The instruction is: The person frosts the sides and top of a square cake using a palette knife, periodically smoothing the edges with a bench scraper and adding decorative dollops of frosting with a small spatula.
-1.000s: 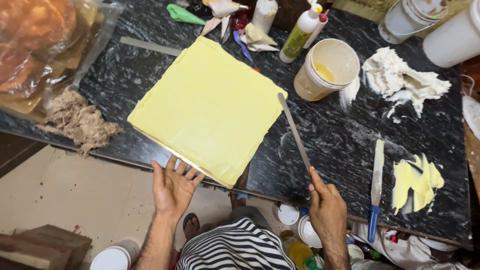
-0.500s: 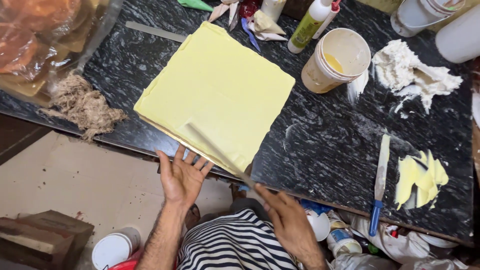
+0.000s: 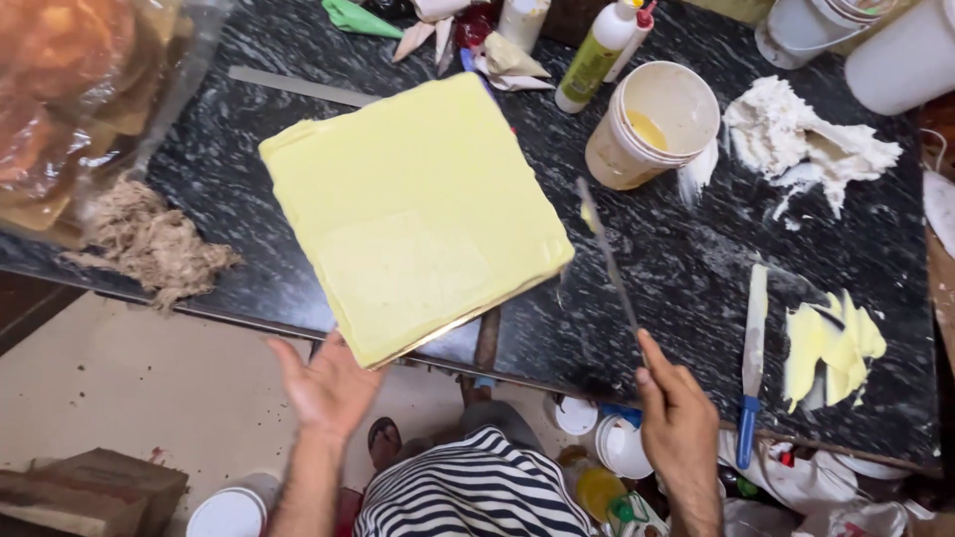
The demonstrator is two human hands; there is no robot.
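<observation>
A large square cake (image 3: 413, 209) coated in pale yellow cream sits on a board on the black marble counter (image 3: 676, 288), one corner overhanging the front edge. My left hand (image 3: 328, 383) is open, palm up, just under that near corner. My right hand (image 3: 681, 428) grips the handle of a long thin metal spatula (image 3: 607, 254), its blade raised and pointing away, right of the cake.
A cream-coloured bucket (image 3: 652, 124) with yellow cream stands behind the spatula, next to a squeeze bottle (image 3: 597, 55). White cream (image 3: 806, 144) and yellow cream (image 3: 831, 338) lie smeared at right, beside a blue-handled knife (image 3: 753, 363). Brown crumbs (image 3: 149, 244) and a bagged cake (image 3: 70, 99) lie at left.
The spatula has swung from lying across the cake's near edge back to the right of the cake. The cake has turned on the counter, and my left hand opened beneath its corner.
</observation>
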